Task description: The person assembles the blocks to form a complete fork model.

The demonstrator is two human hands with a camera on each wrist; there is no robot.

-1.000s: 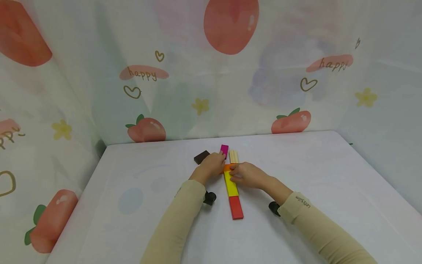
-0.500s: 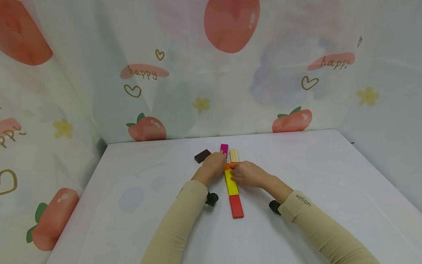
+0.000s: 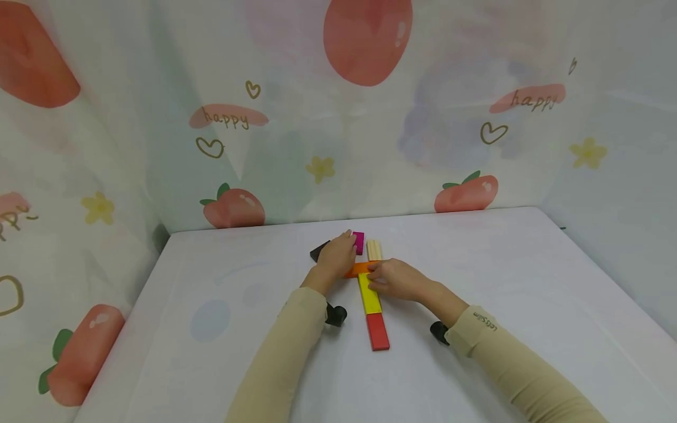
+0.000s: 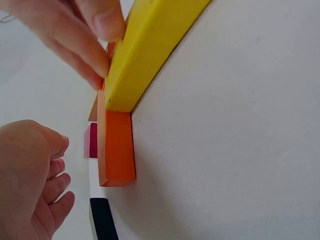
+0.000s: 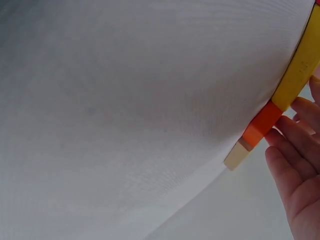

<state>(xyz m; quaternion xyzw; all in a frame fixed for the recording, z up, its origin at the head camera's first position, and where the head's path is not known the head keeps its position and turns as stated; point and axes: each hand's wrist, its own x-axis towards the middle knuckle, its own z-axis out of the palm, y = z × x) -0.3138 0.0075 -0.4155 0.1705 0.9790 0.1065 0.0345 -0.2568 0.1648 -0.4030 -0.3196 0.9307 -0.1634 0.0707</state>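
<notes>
My left hand (image 3: 337,256) is just left of a magenta block (image 3: 359,243) and partly covers a dark brown block (image 3: 319,251). In the left wrist view the left hand (image 4: 32,172) has loosely bent fingers with nothing between them, a small gap from the magenta block (image 4: 93,140). An orange block (image 3: 358,269) lies crosswise at the far end of a yellow block (image 3: 370,295). My right hand (image 3: 399,279) rests its fingertips (image 5: 287,122) on the orange and yellow blocks, its fingers fairly straight. Its thumb touches the yellow block (image 4: 145,55).
A red block (image 3: 378,332) continues the row at the near end of the yellow one. Pale wooden pieces (image 3: 374,250) lie beyond the orange block. All lie on a white-covered table (image 3: 222,364), with a printed fabric backdrop (image 3: 285,117) behind.
My left hand has moved left off the magenta block, uncovering the left part of the orange block and hiding more of the dark brown one. The right hand stays in place.
</notes>
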